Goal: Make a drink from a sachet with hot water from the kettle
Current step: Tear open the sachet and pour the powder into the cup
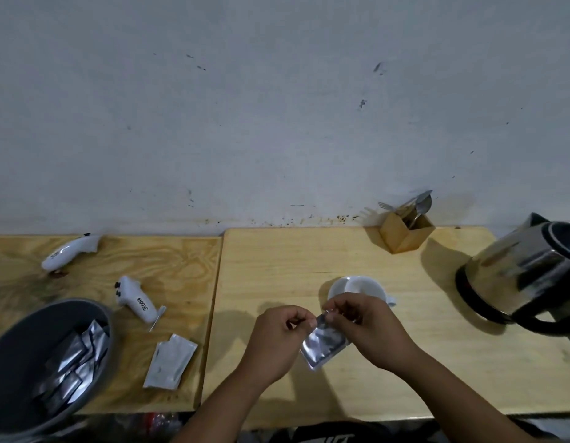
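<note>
A silver foil sachet (323, 343) hangs between both hands above the light wooden table (437, 362). My left hand (274, 340) pinches its top left corner. My right hand (366, 330) pinches the top edge just beside it. Right behind the hands stands a white cup (357, 287), partly hidden by my right fingers. The steel kettle (520, 276) with a black base stands at the right edge of the table.
A wooden holder (405, 235) with forks and spoons stands by the wall. On the left table lie a torn sachet (170, 362), two white controllers (135, 298) (69, 249) and a grey bin (50, 362) with several foil sachets.
</note>
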